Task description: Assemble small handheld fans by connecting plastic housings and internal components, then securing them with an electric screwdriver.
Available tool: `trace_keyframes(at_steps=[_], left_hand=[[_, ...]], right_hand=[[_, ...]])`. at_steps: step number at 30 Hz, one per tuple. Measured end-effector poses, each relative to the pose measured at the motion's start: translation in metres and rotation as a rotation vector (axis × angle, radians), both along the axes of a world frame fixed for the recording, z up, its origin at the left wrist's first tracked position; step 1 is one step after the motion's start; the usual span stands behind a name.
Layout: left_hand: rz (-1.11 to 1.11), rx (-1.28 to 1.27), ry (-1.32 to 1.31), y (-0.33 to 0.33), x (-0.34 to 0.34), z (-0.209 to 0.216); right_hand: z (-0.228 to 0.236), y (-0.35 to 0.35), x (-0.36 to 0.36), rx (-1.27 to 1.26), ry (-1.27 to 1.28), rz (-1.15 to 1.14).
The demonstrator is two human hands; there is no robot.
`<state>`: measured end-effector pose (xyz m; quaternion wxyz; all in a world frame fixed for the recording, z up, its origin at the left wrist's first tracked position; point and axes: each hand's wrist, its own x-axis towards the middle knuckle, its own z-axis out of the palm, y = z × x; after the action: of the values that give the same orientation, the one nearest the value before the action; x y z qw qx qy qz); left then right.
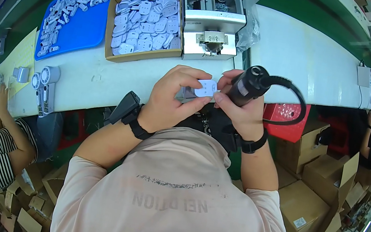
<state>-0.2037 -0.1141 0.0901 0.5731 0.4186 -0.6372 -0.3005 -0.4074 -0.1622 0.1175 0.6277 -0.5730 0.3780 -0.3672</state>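
Between thumb and fingers, my left hand (169,96) pinches a small white plastic cover (207,88) with rounded corners and small holes. My right hand (247,119) is wrapped round a black electric screwdriver (246,87), its black cable looping off to the right. The right thumb and fingertips also reach the cover's right edge. Whatever lies under the cover is mostly hidden by my left fingers. Just beyond my hands stands a silver screw feeder (214,22). To its left is a cardboard box (110,28) heaped with similar white covers.
A blue tray (86,29) with several small white-grey parts lies at the far left. White handheld fans (47,84) lie on the white bench (98,78). A red bin (289,117) and cardboard boxes (299,201) stand at right. A person in stripes (5,154) sits at left.
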Motion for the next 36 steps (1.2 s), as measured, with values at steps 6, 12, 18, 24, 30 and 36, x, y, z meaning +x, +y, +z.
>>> trace_keyframes(at_steps=[6, 12, 18, 24, 30, 36], left_hand=[[-0.034, 0.1, -0.018, 0.006, -0.002, 0.0], [0.026, 0.097, -0.039, 0.004, 0.001, 0.007], [0.043, 0.046, -0.146, 0.003, 0.003, 0.011], [0.088, 0.066, -0.117, 0.004, -0.001, 0.009], [0.068, 0.024, -0.211, 0.004, -0.001, 0.013], [0.068, 0.066, -0.163, 0.005, -0.002, 0.013]], right_hand=[[0.001, 0.001, 0.001, 0.0, -0.102, 0.006], [-0.008, 0.0, 0.002, -0.053, -0.182, 0.053], [-0.001, 0.005, 0.008, -0.131, -0.16, -0.039], [0.017, 0.0, 0.014, 0.08, -0.058, -0.19], [0.021, 0.009, 0.016, 0.131, -0.006, -0.201], [0.02, 0.007, 0.015, 0.148, -0.011, -0.19]])
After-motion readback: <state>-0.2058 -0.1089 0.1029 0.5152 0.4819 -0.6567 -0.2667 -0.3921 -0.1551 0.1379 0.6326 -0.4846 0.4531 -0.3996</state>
